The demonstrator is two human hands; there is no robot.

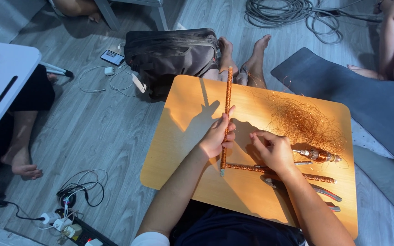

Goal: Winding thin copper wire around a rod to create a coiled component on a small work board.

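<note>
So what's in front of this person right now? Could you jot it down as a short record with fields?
Surface: wooden lap table
Left hand: grip closed on a copper-wound rod, held roughly upright
Right hand: fingers pinched, apparently on thin wire
Loose material: tangle of copper wire
Lying on the table: another wound rod, pliers

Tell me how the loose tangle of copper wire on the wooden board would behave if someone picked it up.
The copper wire tangle is thin, airy strands, so it is probably very light and floppy. Stray loops spread over the wooden board, so it would likely snag nearby tools and trail strands. It should neither roll nor slide easily.
</note>
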